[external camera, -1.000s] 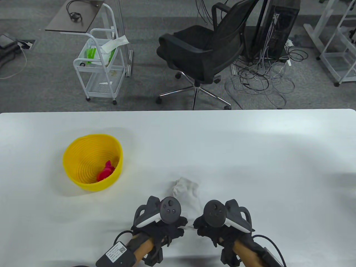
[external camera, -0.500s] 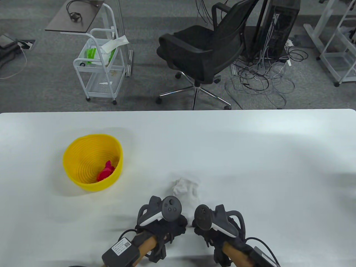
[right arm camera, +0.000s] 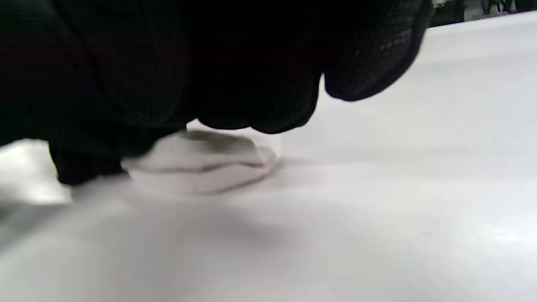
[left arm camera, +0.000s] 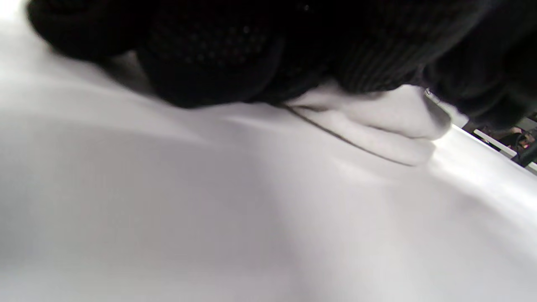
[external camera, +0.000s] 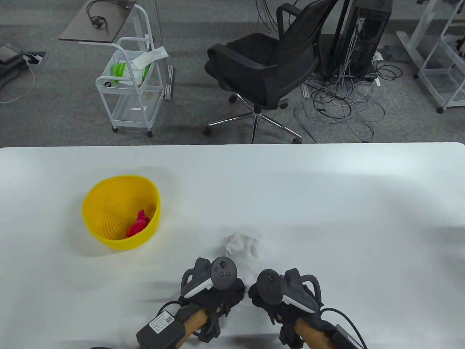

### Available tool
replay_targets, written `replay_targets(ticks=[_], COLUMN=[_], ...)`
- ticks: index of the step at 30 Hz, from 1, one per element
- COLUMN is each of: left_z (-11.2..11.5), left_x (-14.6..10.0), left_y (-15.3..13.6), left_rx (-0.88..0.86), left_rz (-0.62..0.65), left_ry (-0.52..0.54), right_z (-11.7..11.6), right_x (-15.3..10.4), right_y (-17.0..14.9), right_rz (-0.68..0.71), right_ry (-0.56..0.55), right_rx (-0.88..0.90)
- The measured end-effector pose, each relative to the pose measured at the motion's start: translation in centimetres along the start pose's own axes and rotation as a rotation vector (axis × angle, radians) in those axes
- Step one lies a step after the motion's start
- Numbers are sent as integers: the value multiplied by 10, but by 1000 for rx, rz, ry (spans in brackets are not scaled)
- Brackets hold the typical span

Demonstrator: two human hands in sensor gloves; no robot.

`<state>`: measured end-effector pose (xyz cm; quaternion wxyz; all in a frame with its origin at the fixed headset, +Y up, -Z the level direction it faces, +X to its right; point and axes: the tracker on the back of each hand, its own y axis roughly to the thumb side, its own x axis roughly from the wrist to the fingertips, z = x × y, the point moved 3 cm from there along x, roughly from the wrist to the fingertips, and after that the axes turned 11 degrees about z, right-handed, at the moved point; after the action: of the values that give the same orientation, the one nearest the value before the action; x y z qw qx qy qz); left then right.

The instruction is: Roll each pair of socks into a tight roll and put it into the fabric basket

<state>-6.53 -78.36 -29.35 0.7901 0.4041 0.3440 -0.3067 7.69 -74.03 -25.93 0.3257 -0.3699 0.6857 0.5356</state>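
Background furnishings beyond the white table [external camera: 327, 189].
Far left, a white wire cart [external camera: 129, 91]; far centre, a black office chair [external camera: 269, 69]; right, tangled cables [external camera: 341, 101].

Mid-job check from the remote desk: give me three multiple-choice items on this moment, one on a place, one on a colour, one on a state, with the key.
1. Where does the white sock pair lie?
A. in the basket
B. on the table before both hands
C. on the chair

2. What colour is the roll in the yellow basket?
A. red-pink
B. blue
C. white

3. What are the left hand and right hand doing?
A. resting apart from the sock
B. lifting the basket
C. both gripping the sock's near end

Key: B, table view shows it there; A, seen inside the basket; C, wrist views show fingers curled on white fabric.
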Motion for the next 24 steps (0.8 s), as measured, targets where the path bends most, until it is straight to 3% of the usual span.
replay_targets(ticks=[5, 11, 14, 20, 24], left_z=[0, -9, -21, -10, -6], left_x=[0, -5, -12, -8, -6], left_y=[-1, 2, 9, 12, 13], left_rx=[-13, -50, -17, 96, 130], left_rz=[-12, -26, 15, 26, 34], left_ry=[4, -24, 34, -27, -14], right_z=[-15, -22, -24, -24, -24], right_x=[6, 9, 11, 14, 16], right_y=[-2, -8, -6, -4, -10], right_rz=[-32, -64, -72, -76, -98], right_ry=[58, 43, 17, 3, 21], right_rx=[-60, -37, -48, -50, 23])
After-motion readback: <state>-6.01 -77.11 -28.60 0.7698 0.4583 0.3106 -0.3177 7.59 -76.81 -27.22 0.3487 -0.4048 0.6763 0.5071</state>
